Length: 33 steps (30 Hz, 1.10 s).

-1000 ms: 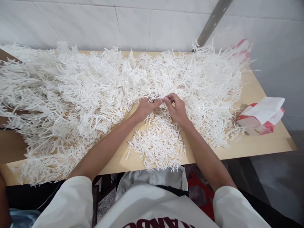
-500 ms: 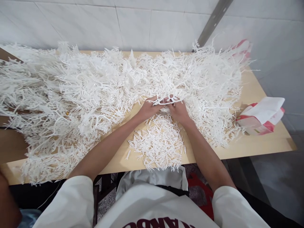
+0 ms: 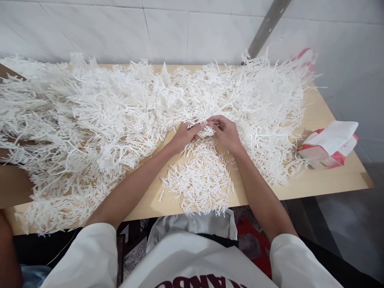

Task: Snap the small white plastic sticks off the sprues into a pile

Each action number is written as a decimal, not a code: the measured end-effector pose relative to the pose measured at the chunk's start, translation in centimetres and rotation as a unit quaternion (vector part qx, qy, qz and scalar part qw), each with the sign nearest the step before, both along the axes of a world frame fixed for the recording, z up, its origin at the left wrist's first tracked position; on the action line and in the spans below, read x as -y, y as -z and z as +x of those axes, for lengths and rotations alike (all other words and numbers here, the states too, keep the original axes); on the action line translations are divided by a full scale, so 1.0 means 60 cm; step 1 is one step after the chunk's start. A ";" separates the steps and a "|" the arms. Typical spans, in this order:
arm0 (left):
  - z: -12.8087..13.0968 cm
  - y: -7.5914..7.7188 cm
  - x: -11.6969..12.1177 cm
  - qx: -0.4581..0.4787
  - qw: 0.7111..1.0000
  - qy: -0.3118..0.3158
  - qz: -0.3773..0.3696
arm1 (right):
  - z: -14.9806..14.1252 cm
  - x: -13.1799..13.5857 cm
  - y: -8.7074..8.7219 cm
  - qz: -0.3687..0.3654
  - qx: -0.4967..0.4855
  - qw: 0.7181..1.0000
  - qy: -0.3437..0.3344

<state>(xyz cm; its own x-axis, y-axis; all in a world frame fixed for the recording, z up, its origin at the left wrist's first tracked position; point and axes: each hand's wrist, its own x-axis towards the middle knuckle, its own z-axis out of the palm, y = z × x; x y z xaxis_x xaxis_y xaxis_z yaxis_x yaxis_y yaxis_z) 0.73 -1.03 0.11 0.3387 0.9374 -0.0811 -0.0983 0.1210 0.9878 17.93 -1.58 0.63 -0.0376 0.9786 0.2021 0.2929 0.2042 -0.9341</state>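
In the middle of the table, my left hand [image 3: 186, 136] pinches a thin white branched plastic sprue [image 3: 196, 123] between thumb and fingers. My right hand [image 3: 225, 130] is just to the right, its fingers bent and their tips closed at the sprue's right end. Small white sticks show between the two hands, and I cannot make out which of them hang from the sprue. Below the hands lies a loose pile of short white plastic sticks [image 3: 199, 180]. Behind and on both sides spreads a big tangled heap of white branched sprues [image 3: 120, 100].
The wooden table [image 3: 324, 184] ends at my body and on the right. A pink and white paper bag [image 3: 327, 146] stands near the right end. A tiled wall [image 3: 168, 32] and a metal post [image 3: 268, 28] are behind. Another person's arm [image 3: 9, 252] shows at lower left.
The curved sprue held across both hands has turned and now shows less of its length. My right hand has lifted and rolled, with its knuckles now facing up. My left hand has shifted slightly left.
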 end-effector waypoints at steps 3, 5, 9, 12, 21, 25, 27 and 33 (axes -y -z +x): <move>-0.001 0.002 0.000 -0.033 0.999 -0.002 0.017 | 0.001 0.003 0.000 0.022 0.019 1.000 0.002; -0.001 0.004 0.001 -0.061 0.997 -0.003 0.036 | 0.004 0.005 0.000 0.012 0.030 0.999 -0.017; 0.000 0.005 0.004 -0.083 0.994 -0.027 0.068 | 0.006 0.008 0.001 -0.019 0.064 0.996 -0.066; 0.003 0.001 0.006 -0.078 0.993 -0.051 0.078 | 0.002 0.009 0.002 0.025 0.098 0.994 -0.038; 0.003 -0.003 -0.006 -0.035 0.999 0.017 0.033 | -0.031 0.020 0.013 0.026 0.029 0.997 0.067; -0.005 -0.004 -0.004 -0.049 0.998 0.033 0.010 | -0.031 0.015 0.011 0.002 -0.070 0.993 0.091; -0.009 -0.005 0.000 -0.062 0.995 0.067 0.043 | -0.014 0.002 0.009 0.000 -0.124 0.981 0.152; -0.007 -0.001 0.002 0.002 0.999 0.035 0.004 | 0.021 -0.013 0.003 0.048 -0.077 0.986 0.141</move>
<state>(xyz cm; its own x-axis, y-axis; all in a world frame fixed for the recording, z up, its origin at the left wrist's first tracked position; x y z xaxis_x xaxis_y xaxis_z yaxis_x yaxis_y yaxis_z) 0.30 -1.17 0.15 0.4033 0.9122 -0.0720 -0.0930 0.1192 0.9885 19.17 -0.78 0.45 0.2707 0.9220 0.2769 0.2072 0.2251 -0.9521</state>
